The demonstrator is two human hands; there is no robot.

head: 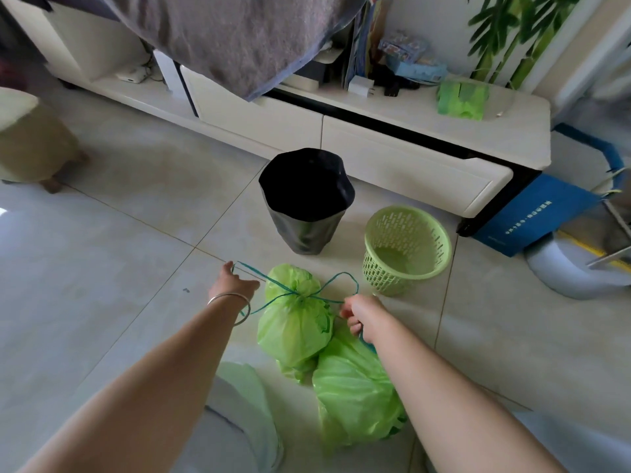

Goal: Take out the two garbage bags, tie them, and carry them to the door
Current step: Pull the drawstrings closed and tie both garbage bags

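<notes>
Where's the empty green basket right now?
In the head view, the green basket stands on the floor right of centre, to the right of the black-lined bin, in front of the white cabinet and beyond the right hand.

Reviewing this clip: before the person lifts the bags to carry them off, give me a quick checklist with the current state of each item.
1. Both bags out of bins: ok; green basket is bare, black bin holds only a liner.
2. Far green bag cinched at its neck: ok.
3. Knot finished: not ok; left hand and right hand are pulling the blue drawstring ends apart.
4. Near green bag tied: cannot tell.
5. Door in sight: cannot tell.
</notes>
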